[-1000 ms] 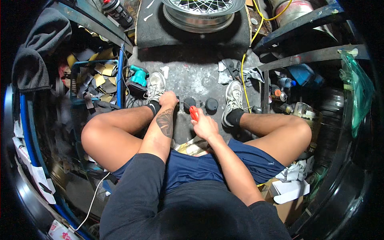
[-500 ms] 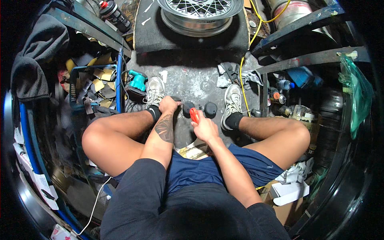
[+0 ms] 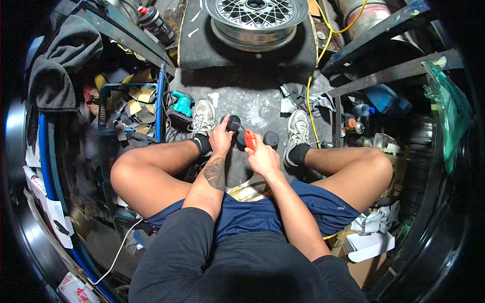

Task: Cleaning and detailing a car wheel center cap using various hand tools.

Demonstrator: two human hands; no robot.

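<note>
My left hand is closed on a black round piece, raised between my feet with its top tilted. My right hand grips a red-handled tool, whose thin metal end points toward that piece; I cannot tell whether they touch. Another black round piece stands on the stained grey floor to the right of the tool, and one more is partly hidden behind the red handle.
A spoked silver wheel rim lies on a dark padded board ahead. A teal power tool sits beside my left shoe. Metal frames, a scrap-filled blue basket and a yellow cable surround me.
My left hand has moved up and right, and the black piece in it now shows clearly tilted. My right hand with the red tool has shifted slightly right.
</note>
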